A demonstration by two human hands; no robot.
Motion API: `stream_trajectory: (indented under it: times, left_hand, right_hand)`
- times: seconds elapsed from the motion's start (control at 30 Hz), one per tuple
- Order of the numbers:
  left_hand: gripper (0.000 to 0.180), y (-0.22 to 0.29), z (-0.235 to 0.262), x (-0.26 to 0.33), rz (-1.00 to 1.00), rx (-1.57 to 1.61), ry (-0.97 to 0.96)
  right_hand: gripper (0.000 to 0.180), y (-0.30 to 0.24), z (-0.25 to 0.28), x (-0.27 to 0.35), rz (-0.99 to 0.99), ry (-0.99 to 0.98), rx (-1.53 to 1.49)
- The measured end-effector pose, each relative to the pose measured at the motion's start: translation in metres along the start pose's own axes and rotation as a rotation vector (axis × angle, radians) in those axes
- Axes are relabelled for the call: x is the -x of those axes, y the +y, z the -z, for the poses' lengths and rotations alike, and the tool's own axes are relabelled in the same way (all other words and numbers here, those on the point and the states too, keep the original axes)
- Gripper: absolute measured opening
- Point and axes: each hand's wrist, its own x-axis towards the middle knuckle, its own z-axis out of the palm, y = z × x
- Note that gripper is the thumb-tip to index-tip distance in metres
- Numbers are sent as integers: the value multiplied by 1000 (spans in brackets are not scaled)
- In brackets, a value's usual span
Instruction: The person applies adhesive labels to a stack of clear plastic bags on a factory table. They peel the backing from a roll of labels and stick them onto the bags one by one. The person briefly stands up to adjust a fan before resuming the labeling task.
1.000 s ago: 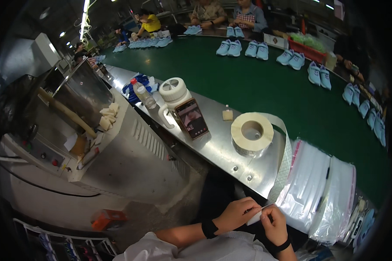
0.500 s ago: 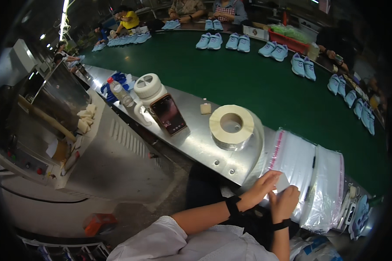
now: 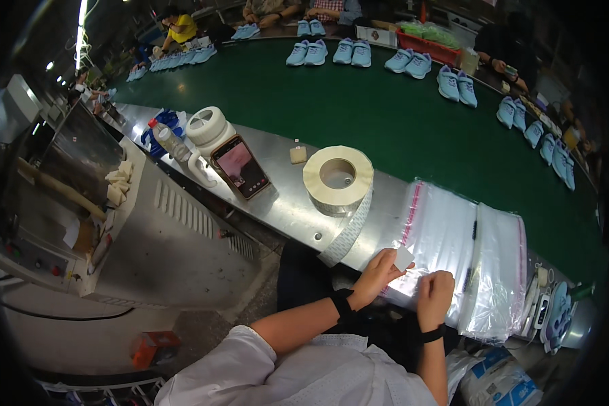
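My left hand (image 3: 377, 276) is closed on a small white square label (image 3: 403, 258), pinched by its edge at the fingertips. Just right of it, my right hand (image 3: 435, 296) hovers over the front of the clear plastic bags (image 3: 440, 233). Its fingers are curled inward, and I cannot see whether they hold anything. The hands are apart. Left of the bags, a large roll of labels (image 3: 316, 177) lies flat on the metal ledge (image 3: 287, 203). A loose printed strip (image 3: 348, 240) runs from the roll to the ledge's near edge.
Beyond the ledge stretches a green conveyor belt (image 3: 250, 95), with pairs of light blue shoes (image 3: 352, 53) along its far side. A propped phone (image 3: 240, 167), white jug (image 3: 210, 128) and bottle (image 3: 169, 142) stand left. A metal machine (image 3: 162, 237) is at my left; people sit opposite.
My hands have separated; the label, earlier between both, is now in my left hand alone. The label strip has swung leftward and lies loose. The whole view has shifted slightly.
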Motion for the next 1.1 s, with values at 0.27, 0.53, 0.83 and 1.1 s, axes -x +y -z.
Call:
stream_trajectory:
  times: [0.27,0.53,0.83,1.1]
  left_hand:
    - [29,33,-41,-53,258,-603,-321]
    - [40,7,-60,-60,605,-349,-405]
    - [47,95,19,61,322,-162,2]
    - [42,68,132,79,1,-604,584]
  right_hand:
    - [6,-3,46,-8,-105,-44,-464]
    - [20,-10,63,1,17,-80,-350]
    - [17,-14,22,20,206,-183,43]
    - [14,92,121,7,-699,322,-574]
